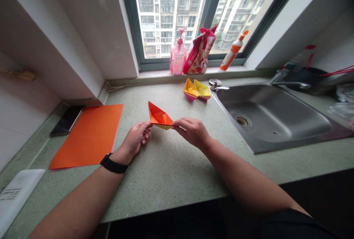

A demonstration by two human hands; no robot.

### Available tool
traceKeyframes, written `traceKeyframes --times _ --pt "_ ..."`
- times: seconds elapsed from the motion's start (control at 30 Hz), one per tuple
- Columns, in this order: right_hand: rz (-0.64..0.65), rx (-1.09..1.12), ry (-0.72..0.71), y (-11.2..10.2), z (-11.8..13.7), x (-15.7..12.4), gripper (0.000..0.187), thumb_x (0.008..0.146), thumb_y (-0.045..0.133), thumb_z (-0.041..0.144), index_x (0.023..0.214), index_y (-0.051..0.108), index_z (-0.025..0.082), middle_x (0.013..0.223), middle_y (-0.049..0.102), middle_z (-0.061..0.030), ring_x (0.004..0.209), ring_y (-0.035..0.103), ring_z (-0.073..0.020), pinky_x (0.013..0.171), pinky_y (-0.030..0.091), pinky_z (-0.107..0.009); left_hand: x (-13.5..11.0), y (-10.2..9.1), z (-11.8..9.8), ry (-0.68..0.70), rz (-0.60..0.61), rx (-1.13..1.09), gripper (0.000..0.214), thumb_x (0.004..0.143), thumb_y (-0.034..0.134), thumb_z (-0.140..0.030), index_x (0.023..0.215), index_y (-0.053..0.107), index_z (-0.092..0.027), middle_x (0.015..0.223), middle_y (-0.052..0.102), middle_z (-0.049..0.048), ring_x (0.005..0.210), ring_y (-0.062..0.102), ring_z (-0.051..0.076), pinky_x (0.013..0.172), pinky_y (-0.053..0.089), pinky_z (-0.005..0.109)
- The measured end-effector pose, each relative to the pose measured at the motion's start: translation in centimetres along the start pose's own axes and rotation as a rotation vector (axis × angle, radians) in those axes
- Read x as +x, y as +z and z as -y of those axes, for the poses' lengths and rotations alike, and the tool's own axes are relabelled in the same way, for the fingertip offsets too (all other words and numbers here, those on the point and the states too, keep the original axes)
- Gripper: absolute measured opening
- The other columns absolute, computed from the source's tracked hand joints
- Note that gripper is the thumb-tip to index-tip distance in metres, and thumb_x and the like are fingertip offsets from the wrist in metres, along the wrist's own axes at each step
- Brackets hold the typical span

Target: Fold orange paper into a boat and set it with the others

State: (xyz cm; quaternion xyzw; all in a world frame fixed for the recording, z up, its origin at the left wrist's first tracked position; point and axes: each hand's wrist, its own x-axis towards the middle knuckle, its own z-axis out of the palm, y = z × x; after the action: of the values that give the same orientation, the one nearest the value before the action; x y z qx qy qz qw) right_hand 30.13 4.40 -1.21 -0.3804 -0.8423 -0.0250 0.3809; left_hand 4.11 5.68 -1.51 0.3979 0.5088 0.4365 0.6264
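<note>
An orange folded paper boat (159,116) is held just above the green speckled counter (171,165), in the middle of the view. My left hand (136,138) pinches its left end, fingers closed, with a black band on the wrist. My right hand (190,131) pinches its right end, fingers curled. Two more folded paper boats (197,90), yellow and orange with pink undersides, lie side by side farther back near the sink's corner.
A stack of orange paper sheets (90,134) lies to the left, with a dark phone (67,120) beyond it and a white device (15,194) at the near left. A steel sink (271,117) fills the right. Bottles and a red pouch (199,51) stand on the window sill.
</note>
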Motion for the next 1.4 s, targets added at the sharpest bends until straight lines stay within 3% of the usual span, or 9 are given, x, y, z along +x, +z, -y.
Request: traceKeyframes --times 0.13,0.27,0.37,0.43,0.57,0.7,0.97,1.23,1.4 --pt "-0.146 -0.027 -0.015 -2.1 -1.1 0.6 0.016 0.11 0.067 0.031 0.099 0.076 0.024 0.09 0.083 -0.004 0.076 0.077 -0.0179 0.071 0.056 -0.029 -0.1 0.0 -0.2 0.007 0.002 0.028 0.052 0.074 0.086 -0.06 0.092 0.073 -0.013 0.073 0.057 -0.0013 0.05 0.046 0.007 0.037 0.028 0.019" --pt "-0.36 -0.114 0.025 -6.0 -3.2 1.2 0.011 0.107 0.071 0.031 0.099 0.076 0.026 0.092 0.084 -0.0024 0.082 0.08 -0.0199 0.078 0.061 -0.032 -0.2 0.0 -0.2 0.009 0.009 0.078 0.051 0.075 0.083 -0.06 0.091 0.073 -0.013 0.075 0.058 -0.0002 0.051 0.048 0.008 0.038 0.029 0.019" --pt "-0.473 -0.238 0.142 -9.1 -4.8 1.1 0.018 0.105 0.072 0.04 0.094 0.075 0.026 0.087 0.082 -0.0023 0.079 0.079 -0.0217 0.079 0.062 -0.035 -0.1 -0.1 -0.1 0.01 0.03 0.099 0.049 0.075 0.083 -0.058 0.093 0.074 -0.013 0.077 0.059 0.0002 0.053 0.048 0.008 0.038 0.031 0.019" --pt "-0.483 -0.277 0.242 -10.8 -5.4 0.7 0.02 0.103 0.073 0.043 0.092 0.075 0.026 0.087 0.082 -0.0025 0.076 0.077 -0.0217 0.078 0.062 -0.037 0.0 -0.2 -0.1 0.011 0.044 0.105 0.047 0.076 0.082 -0.056 0.095 0.074 -0.014 0.079 0.06 0.0006 0.053 0.049 0.008 0.039 0.033 0.019" --pt "-0.351 -0.241 0.462 -13.2 -5.8 -0.1 0.021 0.101 0.073 0.043 0.091 0.077 0.025 0.087 0.082 -0.0052 0.077 0.077 -0.0233 0.078 0.062 -0.039 0.2 -0.4 0.0 0.011 0.071 0.113 0.039 0.081 0.082 -0.05 0.096 0.075 -0.015 0.079 0.062 0.0013 0.054 0.052 0.009 0.04 0.034 0.018" --pt "-0.178 -0.242 0.583 -13.8 -6.2 -0.8 0.023 0.097 0.073 0.044 0.085 0.077 0.024 0.081 0.081 -0.0065 0.073 0.074 -0.0235 0.071 0.056 -0.038 0.4 -0.4 0.1 0.002 0.082 0.115 0.035 0.083 0.082 -0.048 0.095 0.074 -0.015 0.078 0.063 0.0016 0.055 0.054 0.01 0.042 0.035 0.018" --pt "0.067 -0.241 0.637 -11.9 -8.6 -1.2 0.016 0.091 0.078 0.034 0.079 0.074 0.025 0.077 0.077 -0.0018 0.07 0.069 -0.02 0.066 0.043 -0.034 0.2 -0.5 0.0 -0.003 0.108 0.126 0.036 0.084 0.081 -0.049 0.096 0.075 -0.015 0.079 0.066 0.0033 0.06 0.058 0.013 0.044 0.04 0.019" --pt "0.21 -0.178 0.71 -10.6 -9.7 -1.7 0.011 0.088 0.079 0.026 0.079 0.072 0.025 0.082 0.079 -0.0019 0.076 0.072 -0.0212 0.07 0.048 -0.035 -0.1 -0.4 -0.3 0.002 0.125 0.16 0.041 0.084 0.08 -0.054 0.094 0.078 -0.015 0.082 0.065 0.0047 0.064 0.058 0.014 0.047 0.046 0.022" --pt "0.249 -0.228 0.748 -10.1 -10.6 -2.4 0.008 0.085 0.08 0.024 0.082 0.072 0.025 0.081 0.077 -0.0018 0.073 0.07 -0.0211 0.064 0.046 -0.034 -0.1 -0.4 -0.3 0.011 0.143 0.168 0.043 0.083 0.078 -0.055 0.096 0.08 -0.014 0.086 0.066 0.006 0.066 0.059 0.014 0.048 0.047 0.022"
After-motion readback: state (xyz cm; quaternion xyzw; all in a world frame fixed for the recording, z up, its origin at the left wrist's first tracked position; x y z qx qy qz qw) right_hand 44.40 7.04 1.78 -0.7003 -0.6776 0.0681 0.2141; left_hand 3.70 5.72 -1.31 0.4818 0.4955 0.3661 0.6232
